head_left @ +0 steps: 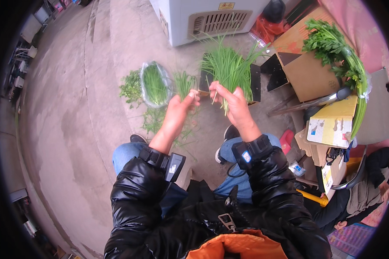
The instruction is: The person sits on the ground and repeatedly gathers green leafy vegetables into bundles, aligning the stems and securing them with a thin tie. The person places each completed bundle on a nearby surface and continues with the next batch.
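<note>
My right hand point(233, 101) is closed round a bunch of garlic chives point(227, 82), leaves pointing up and away, pale stem ends hanging below the fingers. My left hand point(180, 108) is to the left of it, thumb and fingers pinched together; whatever is between them is too small to make out. Behind the right hand, a dark box point(256, 82) holds more long green leaves. Just past my left hand lies a small pile of cut chives point(184, 81). Left of that, a clear plastic bag point(169, 86) holds a bundle of chives point(153, 84).
Leafy greens point(131, 88) lie left of the bag, and scraps point(153, 121) litter the concrete floor point(103, 56). A white appliance point(177, 30) stands ahead. To the right are a cardboard box point(309, 77), celery point(361, 99) and a chair point(378, 110). Another person's hand point(340, 225) shows at lower right.
</note>
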Demonstrator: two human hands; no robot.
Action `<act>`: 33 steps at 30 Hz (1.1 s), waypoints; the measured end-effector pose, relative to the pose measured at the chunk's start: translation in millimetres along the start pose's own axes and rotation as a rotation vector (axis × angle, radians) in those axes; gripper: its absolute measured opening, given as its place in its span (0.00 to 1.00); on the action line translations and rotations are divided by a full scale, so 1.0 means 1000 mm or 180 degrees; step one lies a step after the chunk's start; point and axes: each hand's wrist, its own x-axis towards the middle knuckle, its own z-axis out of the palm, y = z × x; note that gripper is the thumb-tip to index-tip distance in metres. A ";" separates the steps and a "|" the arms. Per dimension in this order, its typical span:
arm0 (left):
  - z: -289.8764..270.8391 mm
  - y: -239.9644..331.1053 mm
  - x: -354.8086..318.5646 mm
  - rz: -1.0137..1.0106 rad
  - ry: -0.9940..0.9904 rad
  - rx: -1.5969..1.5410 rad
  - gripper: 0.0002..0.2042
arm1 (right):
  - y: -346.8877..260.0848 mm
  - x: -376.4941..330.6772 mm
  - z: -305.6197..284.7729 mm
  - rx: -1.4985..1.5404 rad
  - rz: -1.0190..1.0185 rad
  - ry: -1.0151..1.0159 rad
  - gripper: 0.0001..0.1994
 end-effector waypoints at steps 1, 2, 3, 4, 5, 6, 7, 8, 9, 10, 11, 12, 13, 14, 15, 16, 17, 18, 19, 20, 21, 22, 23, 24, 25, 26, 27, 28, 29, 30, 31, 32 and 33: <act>0.001 0.002 -0.001 0.0038 -0.0082 -0.0230 0.13 | 0.002 0.000 0.000 -0.0143 0.0063 -0.0033 0.09; 0.000 0.005 -0.002 -0.0001 -0.0124 -0.0411 0.14 | 0.004 0.000 0.000 -0.0194 0.0184 -0.0085 0.09; 0.000 0.007 -0.004 0.0056 -0.0229 -0.0637 0.15 | 0.006 0.000 0.001 -0.0246 0.0304 -0.0135 0.10; 0.001 0.009 -0.003 -0.0011 -0.0286 -0.0668 0.16 | 0.008 0.000 0.002 -0.0311 0.0478 -0.0140 0.11; 0.002 0.010 -0.004 -0.0110 -0.0301 -0.0642 0.17 | 0.010 0.000 0.002 -0.0345 0.0445 -0.0279 0.11; 0.003 0.010 -0.005 -0.0182 -0.0322 -0.0633 0.19 | 0.012 0.000 0.004 -0.0394 0.0467 -0.0377 0.12; 0.004 0.010 -0.006 -0.0257 -0.0343 -0.0642 0.21 | 0.013 0.000 0.005 -0.0425 0.0505 -0.0454 0.12; 0.004 0.010 -0.006 -0.0227 -0.0460 -0.0580 0.21 | 0.016 -0.001 0.008 -0.0304 0.0424 -0.0578 0.19; 0.004 0.010 -0.006 -0.0200 -0.0580 -0.0537 0.22 | 0.017 -0.002 0.009 -0.0435 0.0473 -0.0575 0.20; 0.004 0.010 -0.006 -0.0212 -0.0671 -0.0482 0.22 | 0.017 -0.003 0.010 -0.0504 0.0472 -0.0618 0.22; 0.005 0.010 -0.006 -0.0130 -0.0717 -0.0468 0.23 | 0.017 -0.004 0.011 -0.0530 0.0416 -0.0693 0.24; 0.006 0.009 -0.006 -0.0083 -0.0737 -0.0442 0.23 | 0.017 -0.005 0.011 -0.0638 0.0525 -0.0671 0.24; 0.007 0.009 -0.006 -0.0036 -0.0757 -0.0416 0.23 | 0.016 -0.005 0.011 -0.0703 0.0583 -0.0681 0.25; 0.007 0.010 -0.007 -0.0044 -0.0700 -0.0420 0.23 | 0.015 -0.005 0.011 -0.0734 0.0612 -0.0693 0.26; 0.007 0.010 -0.007 -0.0049 -0.0644 -0.0424 0.22 | 0.015 -0.005 0.011 -0.0709 0.0624 -0.0638 0.24; 0.007 0.011 -0.007 -0.0034 -0.0607 -0.0439 0.22 | 0.014 -0.005 0.011 -0.0650 0.0608 -0.0585 0.23; 0.007 0.012 -0.007 -0.0099 -0.0468 -0.0423 0.21 | 0.013 -0.005 0.011 -0.0545 0.0528 -0.0572 0.22; 0.006 0.013 -0.006 -0.0143 -0.0349 -0.0417 0.20 | 0.012 -0.004 0.010 -0.0607 0.0662 -0.0518 0.20; 0.005 0.014 -0.006 -0.0228 -0.0190 -0.0403 0.19 | 0.011 -0.003 0.008 -0.0621 0.0732 -0.0504 0.17; 0.004 0.014 -0.006 -0.0063 -0.0191 -0.0399 0.18 | 0.011 -0.002 0.007 -0.0650 0.0805 -0.0477 0.15; 0.004 0.013 -0.007 0.0059 -0.0153 -0.0386 0.16 | 0.011 -0.002 0.006 -0.0642 0.0766 -0.0505 0.13; 0.003 0.013 -0.007 0.0182 -0.0114 -0.0373 0.15 | 0.010 -0.002 0.005 -0.0648 0.0729 -0.0518 0.10; 0.001 0.014 -0.006 0.0103 -0.0155 -0.0377 0.13 | 0.010 -0.002 0.004 -0.0588 0.0612 -0.0612 0.08; -0.002 0.015 -0.006 0.0024 -0.0195 -0.0380 0.12 | 0.011 -0.002 0.003 -0.0709 0.0709 -0.0546 0.08; -0.003 0.015 -0.005 -0.0095 -0.0196 -0.0353 0.11 | 0.011 -0.001 0.003 -0.0765 0.0724 -0.0562 0.08; -0.003 0.014 -0.005 0.0017 -0.0265 -0.0341 0.10 | 0.011 -0.001 0.004 -0.0848 0.0799 -0.0527 0.07; -0.003 0.013 -0.004 0.0088 -0.0293 -0.0298 0.10 | 0.011 -0.001 0.004 -0.0822 0.0747 -0.0554 0.08; -0.003 0.012 -0.004 0.0145 -0.0312 -0.0247 0.09 | 0.010 -0.002 0.004 -0.0825 0.0755 -0.0530 0.08; -0.003 0.012 -0.003 0.0171 -0.0302 -0.0241 0.08 | 0.009 -0.002 0.004 -0.0830 0.0761 -0.0507 0.08; -0.003 0.011 -0.003 0.0174 -0.0282 -0.0226 0.08 | 0.008 -0.002 0.004 -0.0838 0.0758 -0.0525 0.08; -0.003 0.010 -0.004 0.0200 -0.0280 -0.0222 0.07 | 0.007 -0.002 0.004 -0.0844 0.0758 -0.0544 0.08; -0.003 0.010 -0.003 0.0199 -0.0319 -0.0167 0.07 | 0.006 -0.003 0.005 -0.0775 0.0697 -0.0627 0.08; -0.004 0.010 -0.002 0.0224 -0.0381 -0.0123 0.07 | 0.006 -0.003 0.005 -0.0864 0.0716 -0.0651 0.08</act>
